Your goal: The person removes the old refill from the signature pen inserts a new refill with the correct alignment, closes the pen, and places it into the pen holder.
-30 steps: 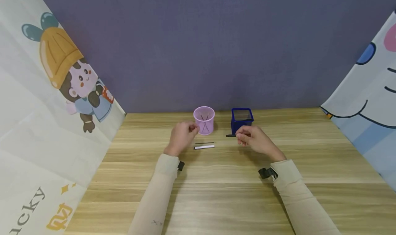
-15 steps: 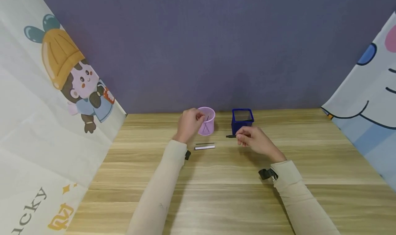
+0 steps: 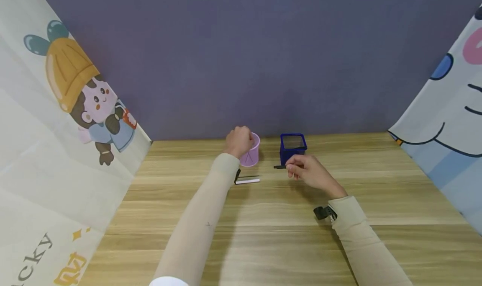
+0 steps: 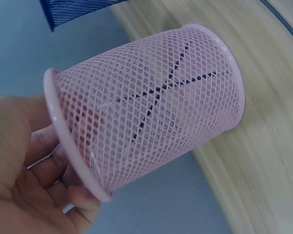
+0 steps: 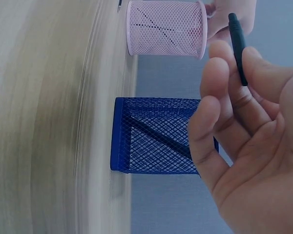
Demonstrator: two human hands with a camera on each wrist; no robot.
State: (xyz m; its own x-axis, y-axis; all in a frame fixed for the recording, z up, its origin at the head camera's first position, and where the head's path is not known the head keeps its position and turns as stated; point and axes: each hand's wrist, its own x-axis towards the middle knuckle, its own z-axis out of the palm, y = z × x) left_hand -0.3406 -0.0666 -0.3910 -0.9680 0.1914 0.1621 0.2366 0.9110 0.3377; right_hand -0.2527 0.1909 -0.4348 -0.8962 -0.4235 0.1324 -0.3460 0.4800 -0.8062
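A pink round mesh pen cup (image 3: 250,157) stands on the table with two thin dark sticks like pen refills (image 4: 147,113) crossed inside. Over its rim reaches my left hand (image 3: 238,142); the fingertips are inside the mouth, blurred behind the mesh, and I cannot tell whether they pinch a stick. My right hand (image 3: 309,171) pinches a short black pen barrel (image 5: 238,46) between thumb and fingers, in front of a blue square mesh pen holder (image 3: 288,156). A dark pen-like stick (image 5: 158,136) leans inside that holder.
On the wooden table (image 3: 263,244), in front of the pink cup, lie a white tube with a dark end (image 3: 248,181) and a thin black stick (image 3: 250,176) side by side. A grey-blue wall (image 3: 241,60) rises right behind both containers; printed cloths (image 3: 101,101) flank the table.
My left hand has moved forward and right, from beside the pink cup to over its rim with fingertips inside. The right hand keeps hold of the black pen barrel in about the same place.
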